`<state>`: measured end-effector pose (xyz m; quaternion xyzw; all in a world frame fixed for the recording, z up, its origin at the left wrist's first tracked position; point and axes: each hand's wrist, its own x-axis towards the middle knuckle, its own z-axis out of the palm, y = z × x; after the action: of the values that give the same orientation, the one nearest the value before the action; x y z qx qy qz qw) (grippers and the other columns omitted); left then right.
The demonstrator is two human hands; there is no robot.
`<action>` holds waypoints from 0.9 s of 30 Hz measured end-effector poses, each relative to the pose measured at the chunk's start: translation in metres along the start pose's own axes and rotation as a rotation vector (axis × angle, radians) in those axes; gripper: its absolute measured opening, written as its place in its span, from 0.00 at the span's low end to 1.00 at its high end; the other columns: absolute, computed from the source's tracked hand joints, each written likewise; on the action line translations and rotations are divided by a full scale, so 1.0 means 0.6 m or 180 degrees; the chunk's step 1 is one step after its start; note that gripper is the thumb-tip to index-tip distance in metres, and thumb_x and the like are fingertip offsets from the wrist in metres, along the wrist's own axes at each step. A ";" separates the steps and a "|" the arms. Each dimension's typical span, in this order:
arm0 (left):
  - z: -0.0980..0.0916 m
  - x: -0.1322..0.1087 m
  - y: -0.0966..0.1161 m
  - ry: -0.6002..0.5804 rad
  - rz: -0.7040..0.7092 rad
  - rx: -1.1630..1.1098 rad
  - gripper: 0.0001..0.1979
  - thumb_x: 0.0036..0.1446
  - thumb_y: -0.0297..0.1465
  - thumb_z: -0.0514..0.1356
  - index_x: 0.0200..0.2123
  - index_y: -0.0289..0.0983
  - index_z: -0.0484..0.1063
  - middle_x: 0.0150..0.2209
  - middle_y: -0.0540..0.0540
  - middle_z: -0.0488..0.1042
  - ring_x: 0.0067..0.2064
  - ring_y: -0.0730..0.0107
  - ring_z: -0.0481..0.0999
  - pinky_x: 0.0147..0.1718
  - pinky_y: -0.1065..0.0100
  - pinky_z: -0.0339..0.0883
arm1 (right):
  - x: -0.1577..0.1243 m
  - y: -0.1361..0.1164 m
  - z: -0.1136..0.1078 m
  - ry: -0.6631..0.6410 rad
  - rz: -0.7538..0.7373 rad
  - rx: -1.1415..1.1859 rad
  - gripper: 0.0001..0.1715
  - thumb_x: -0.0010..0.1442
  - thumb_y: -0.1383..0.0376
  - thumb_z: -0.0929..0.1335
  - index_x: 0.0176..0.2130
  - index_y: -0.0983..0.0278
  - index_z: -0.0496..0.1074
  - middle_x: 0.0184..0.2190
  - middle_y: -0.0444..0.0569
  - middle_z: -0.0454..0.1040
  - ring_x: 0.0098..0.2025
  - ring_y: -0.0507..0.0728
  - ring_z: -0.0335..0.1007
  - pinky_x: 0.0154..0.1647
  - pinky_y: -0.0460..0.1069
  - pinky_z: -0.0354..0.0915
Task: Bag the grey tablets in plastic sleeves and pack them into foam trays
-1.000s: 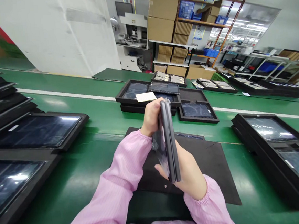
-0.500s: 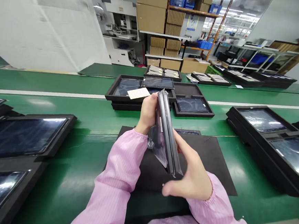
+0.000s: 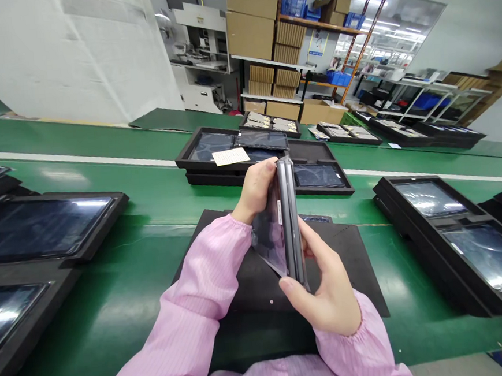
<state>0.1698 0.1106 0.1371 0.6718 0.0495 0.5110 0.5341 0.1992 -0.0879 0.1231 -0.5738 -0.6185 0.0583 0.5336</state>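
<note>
Far left on the green bench (image 3: 132, 278) there's a black tray (image 3: 118, 210) with a big dark screen (image 3: 49, 224) lying in it, and part of another screen (image 3: 8, 311) shows closer in, cut off by the frame edge. Moving right, toward the back, a stack of black trays (image 3: 215, 179) has a pale label sheet (image 3: 231, 156) lying on top.

Then the main bit: the left hand (image 3: 255, 190) is clamped around the upper end of the plastic-wrapped panels (image 3: 291, 225) — looks like two slim ones side by side — thumb up at the top corner. They're held up on edge, above a black mat (image 3: 344, 273), with a small white sticker (image 3: 279, 212) on the face turned left. The right hand (image 3: 328, 286) has the lower end, thumb at the near bottom corner and fingers against the right face, so both hands are gripping the same bundle.

Behind that, another dark screen (image 3: 317, 175) sits in a low tray (image 3: 347, 189). Far right, a tilted-looking stack of trays (image 3: 411, 236) carries two more screens (image 3: 486, 253), one nearer than the other, both catching glare.
</note>
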 end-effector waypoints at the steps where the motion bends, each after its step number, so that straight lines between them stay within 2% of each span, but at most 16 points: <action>1: 0.000 0.003 -0.001 0.0015 -0.0039 -0.0017 0.37 0.51 0.69 0.52 0.19 0.40 0.62 0.18 0.51 0.60 0.22 0.72 0.56 0.23 0.64 0.50 | 0.002 0.003 0.003 0.0053 -0.0002 0.0027 0.40 0.60 0.66 0.67 0.68 0.69 0.60 0.46 0.57 0.80 0.47 0.64 0.80 0.32 0.51 0.78; 6: 0.002 0.015 -0.010 0.0026 -0.0236 -0.0098 0.37 0.48 0.70 0.53 0.20 0.40 0.63 0.17 0.52 0.59 0.21 0.73 0.56 0.22 0.64 0.49 | 0.007 0.016 0.023 0.0423 0.0005 0.0027 0.38 0.61 0.64 0.67 0.68 0.69 0.61 0.42 0.56 0.81 0.51 0.66 0.80 0.35 0.53 0.80; 10: 0.002 0.017 -0.014 -0.0016 -0.0260 -0.0115 0.37 0.49 0.70 0.53 0.19 0.40 0.62 0.17 0.52 0.58 0.21 0.74 0.55 0.21 0.65 0.48 | 0.007 0.016 0.031 0.0481 0.0041 -0.0052 0.37 0.62 0.63 0.67 0.68 0.69 0.62 0.48 0.59 0.80 0.58 0.68 0.76 0.43 0.56 0.81; 14: 0.003 0.016 -0.016 -0.0057 -0.0280 -0.0143 0.37 0.50 0.69 0.53 0.18 0.40 0.61 0.17 0.52 0.58 0.21 0.74 0.54 0.21 0.64 0.47 | 0.005 0.013 0.032 0.0483 0.0001 -0.0042 0.38 0.62 0.63 0.67 0.68 0.69 0.61 0.54 0.61 0.77 0.61 0.69 0.74 0.49 0.58 0.80; 17: 0.006 0.017 -0.018 -0.0077 -0.0299 -0.0180 0.37 0.49 0.70 0.53 0.18 0.40 0.60 0.17 0.52 0.58 0.21 0.74 0.54 0.21 0.64 0.46 | 0.003 0.010 0.031 0.0456 0.0010 -0.0066 0.38 0.62 0.64 0.67 0.68 0.68 0.60 0.54 0.60 0.77 0.61 0.70 0.73 0.50 0.59 0.80; 22: 0.011 0.018 -0.017 -0.0180 -0.0332 -0.0132 0.38 0.49 0.71 0.51 0.17 0.41 0.57 0.16 0.52 0.57 0.21 0.73 0.53 0.21 0.63 0.46 | -0.001 0.001 0.035 0.0481 0.0076 -0.0153 0.38 0.63 0.63 0.67 0.69 0.68 0.59 0.48 0.59 0.79 0.61 0.70 0.73 0.51 0.61 0.80; 27: 0.014 0.016 -0.014 -0.0244 -0.0344 -0.0155 0.37 0.50 0.70 0.51 0.18 0.41 0.57 0.16 0.52 0.57 0.21 0.73 0.53 0.21 0.63 0.47 | -0.002 -0.005 0.035 0.0464 0.0090 -0.0239 0.38 0.63 0.63 0.67 0.69 0.68 0.58 0.48 0.59 0.79 0.58 0.69 0.75 0.49 0.59 0.80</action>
<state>0.1849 0.1145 0.1374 0.6739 0.0527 0.4564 0.5786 0.1818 -0.0783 0.1156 -0.6048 -0.5716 0.0008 0.5544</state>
